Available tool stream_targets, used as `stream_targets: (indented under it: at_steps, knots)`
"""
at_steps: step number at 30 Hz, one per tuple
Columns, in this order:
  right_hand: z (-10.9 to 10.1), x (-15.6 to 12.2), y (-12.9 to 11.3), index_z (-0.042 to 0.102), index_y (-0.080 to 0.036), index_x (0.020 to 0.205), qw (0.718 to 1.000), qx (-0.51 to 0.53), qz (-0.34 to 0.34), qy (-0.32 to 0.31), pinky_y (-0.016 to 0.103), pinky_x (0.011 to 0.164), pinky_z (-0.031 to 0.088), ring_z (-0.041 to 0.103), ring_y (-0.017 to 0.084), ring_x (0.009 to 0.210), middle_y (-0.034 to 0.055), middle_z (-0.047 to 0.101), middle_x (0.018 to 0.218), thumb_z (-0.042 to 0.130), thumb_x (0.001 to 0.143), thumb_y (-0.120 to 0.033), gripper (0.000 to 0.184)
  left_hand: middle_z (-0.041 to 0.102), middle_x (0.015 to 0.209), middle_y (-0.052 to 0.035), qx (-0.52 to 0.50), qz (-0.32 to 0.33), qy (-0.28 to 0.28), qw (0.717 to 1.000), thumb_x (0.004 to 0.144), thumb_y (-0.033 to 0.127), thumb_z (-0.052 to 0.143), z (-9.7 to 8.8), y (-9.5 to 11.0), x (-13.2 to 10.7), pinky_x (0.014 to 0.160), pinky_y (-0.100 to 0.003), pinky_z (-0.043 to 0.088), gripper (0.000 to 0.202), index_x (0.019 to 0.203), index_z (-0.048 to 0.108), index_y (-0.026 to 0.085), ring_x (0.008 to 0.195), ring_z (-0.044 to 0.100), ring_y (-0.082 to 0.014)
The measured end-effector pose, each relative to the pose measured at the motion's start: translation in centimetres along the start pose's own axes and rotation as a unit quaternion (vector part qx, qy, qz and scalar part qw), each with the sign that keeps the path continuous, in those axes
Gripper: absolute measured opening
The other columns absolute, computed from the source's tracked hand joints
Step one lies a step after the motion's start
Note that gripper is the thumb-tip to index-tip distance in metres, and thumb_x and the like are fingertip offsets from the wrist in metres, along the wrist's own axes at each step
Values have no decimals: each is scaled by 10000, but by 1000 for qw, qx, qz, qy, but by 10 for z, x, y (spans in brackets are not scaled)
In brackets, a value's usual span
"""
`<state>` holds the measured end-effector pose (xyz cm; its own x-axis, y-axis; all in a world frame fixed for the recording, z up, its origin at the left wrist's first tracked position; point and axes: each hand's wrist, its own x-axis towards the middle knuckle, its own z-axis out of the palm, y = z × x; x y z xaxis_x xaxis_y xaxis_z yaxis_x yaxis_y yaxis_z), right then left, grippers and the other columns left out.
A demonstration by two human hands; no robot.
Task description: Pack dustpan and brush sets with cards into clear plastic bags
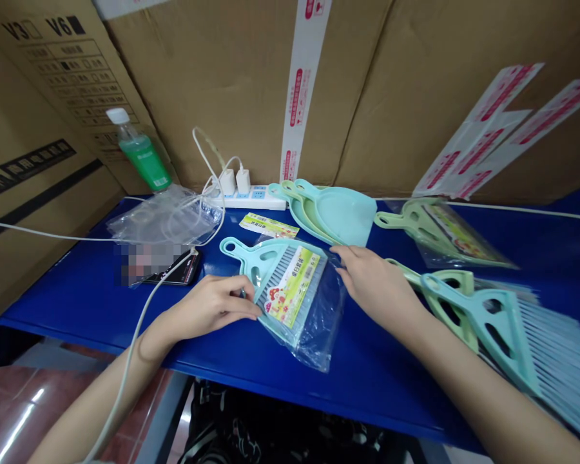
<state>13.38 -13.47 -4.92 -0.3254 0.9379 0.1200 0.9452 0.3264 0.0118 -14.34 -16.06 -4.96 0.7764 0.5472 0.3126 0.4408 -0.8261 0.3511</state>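
Observation:
A light blue dustpan and brush set [267, 259] with a yellow-green printed card [294, 290] lies at the middle of the table. A clear plastic bag [325, 335] covers its wide end and extends past it to the right, while the handle sticks out at the upper left. My left hand [215, 304] grips the set's lower left edge, thumb and fingers closed. Pinched closed, my right hand [374, 283] holds the bag's upper right edge. Near my right forearm lie several loose brushes [502, 328] in light blue and green.
Behind are stacked dustpans [345, 209], a loose card [269, 225] and a bagged green set [444, 235]. At left lie clear bags [169, 216], a phone [181, 272], a green-labelled bottle [142, 154] and a power strip [258, 198]. A white cable [142, 322] crosses my left forearm.

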Motion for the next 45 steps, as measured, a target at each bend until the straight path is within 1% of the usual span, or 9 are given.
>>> stream_targets:
  at_steps: [8, 13, 15, 19, 22, 26, 31, 37, 45]
  knots:
    - [-15, -1, -4, 630, -134, 1050, 993, 3, 41, -111, 303, 702, 461, 680, 243, 907, 134, 691, 1079, 412, 827, -50, 323, 633, 892, -34, 3, -26, -1, 1000, 960, 165, 469, -4, 1, -1, 635, -181, 478, 256, 908, 716, 204, 703, 622, -91]
    - [-15, -1, -4, 603, -154, 944, 994, -13, 52, -99, 271, 584, 393, 670, 212, 775, 107, 685, 955, 421, 887, -148, 191, 644, 894, -39, 13, -28, 7, 999, 955, 144, 457, -6, 0, 1, 649, -187, 486, 265, 911, 711, 207, 754, 634, -105]
    - [-15, 0, -4, 587, -159, 921, 993, -13, 51, -104, 266, 557, 360, 664, 203, 736, 101, 682, 924, 417, 873, -122, 180, 646, 899, -38, 16, -25, 10, 999, 947, 124, 455, -6, -1, 1, 656, -189, 487, 270, 913, 709, 210, 774, 637, -108]
    - [-19, 1, -5, 559, -147, 991, 987, -6, 53, -149, 273, 546, 313, 664, 215, 712, 86, 690, 805, 390, 831, -50, 252, 641, 901, -36, 29, -25, 13, 999, 923, 92, 446, -6, 0, 1, 681, -204, 491, 278, 890, 697, 208, 802, 632, -116]
    - [-23, -3, -6, 537, -117, 1070, 984, -2, 41, -173, 284, 553, 302, 664, 235, 710, 85, 687, 746, 406, 809, -58, 298, 639, 887, -32, 46, -36, 10, 998, 899, 70, 423, -5, 1, 0, 701, -217, 488, 291, 850, 676, 203, 814, 620, -121]
    - [-26, -9, -6, 543, -115, 1086, 980, -9, 9, -198, 285, 538, 284, 662, 235, 689, 83, 685, 736, 425, 798, -89, 312, 635, 858, -19, 82, -61, 6, 995, 873, 50, 402, -4, 0, 0, 675, -216, 463, 298, 788, 644, 203, 802, 602, -120]
    - [-28, -12, -7, 587, -155, 890, 978, -23, -12, -207, 290, 546, 266, 662, 238, 732, 97, 684, 769, 417, 836, -106, 185, 631, 823, -12, 134, -67, 37, 988, 872, 49, 405, -1, -3, 1, 632, -215, 448, 280, 756, 612, 198, 758, 588, -121]
    - [-28, -14, -8, 522, -108, 1082, 975, 40, 8, -219, 276, 545, 286, 636, 216, 689, 64, 659, 724, 408, 804, -44, 307, 648, 816, -13, 166, -76, 68, 981, 882, 56, 390, 3, -6, 1, 651, -221, 488, 284, 760, 606, 195, 758, 621, -125]
    - [-29, -18, -6, 515, -136, 1007, 973, 39, -47, -223, 270, 516, 275, 598, 196, 627, 51, 630, 691, 433, 710, -24, 329, 666, 829, -17, 185, -69, 85, 977, 891, 69, 398, 3, -6, 2, 660, -226, 524, 266, 790, 610, 194, 759, 652, -130]
